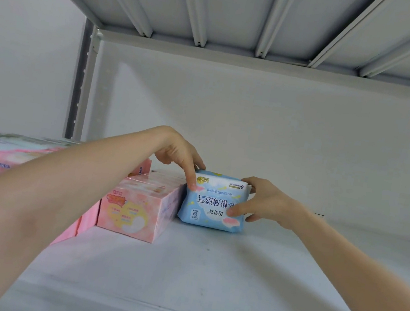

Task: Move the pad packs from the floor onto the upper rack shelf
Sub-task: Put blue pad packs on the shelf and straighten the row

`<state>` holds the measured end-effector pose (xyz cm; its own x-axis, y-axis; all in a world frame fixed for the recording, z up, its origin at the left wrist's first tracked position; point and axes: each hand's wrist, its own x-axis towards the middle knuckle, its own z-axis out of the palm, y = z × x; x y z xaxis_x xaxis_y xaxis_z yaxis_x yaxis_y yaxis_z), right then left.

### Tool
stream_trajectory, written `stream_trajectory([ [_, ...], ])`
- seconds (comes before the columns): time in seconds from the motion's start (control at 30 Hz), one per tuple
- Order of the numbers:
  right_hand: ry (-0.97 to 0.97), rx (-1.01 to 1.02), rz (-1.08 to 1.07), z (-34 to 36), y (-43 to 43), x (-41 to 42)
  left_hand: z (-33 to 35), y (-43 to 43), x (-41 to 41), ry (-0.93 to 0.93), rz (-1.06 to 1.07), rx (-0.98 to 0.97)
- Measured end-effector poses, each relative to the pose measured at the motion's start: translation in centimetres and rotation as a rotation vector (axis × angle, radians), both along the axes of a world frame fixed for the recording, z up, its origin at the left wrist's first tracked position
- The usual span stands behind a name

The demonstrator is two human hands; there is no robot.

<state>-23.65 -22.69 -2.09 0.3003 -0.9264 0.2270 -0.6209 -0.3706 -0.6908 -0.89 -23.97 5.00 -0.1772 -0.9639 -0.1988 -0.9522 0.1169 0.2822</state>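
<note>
Both of your hands are closed on the blue pack (214,204), left hand (179,158) at its top corner, right hand (261,203) on its far side. It stands upside down on the shelf (208,274), beside the pink boxes (138,206). You look to be setting it down; next, press it against the boxes and let go.

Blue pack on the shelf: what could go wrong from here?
The blue pack stands on edge, print upside down, held by the left hand and the right hand. Released, the soft pack may tip forward. Pushed left, it could shift the pink box beside it.
</note>
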Motion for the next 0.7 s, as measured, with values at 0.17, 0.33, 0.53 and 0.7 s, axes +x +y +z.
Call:
stream_trajectory([
  [0.17,-0.004,-0.056,-0.052,-0.3,-0.3,0.5,-0.5,-0.3,0.3,0.028,-0.026,-0.083],
  [0.33,0.007,-0.112,-0.085,-0.5,-0.1,0.7,-0.7,-0.1,0.3,0.018,-0.031,-0.186],
  [0.53,0.081,-0.121,-0.095,-0.3,0.7,0.8,-1.0,0.5,0.1,-0.037,-0.032,-0.14],
  [0.7,0.124,-0.117,-0.084,-0.1,1.1,0.7,-1.3,0.7,0.1,-0.046,-0.009,-0.136],
])
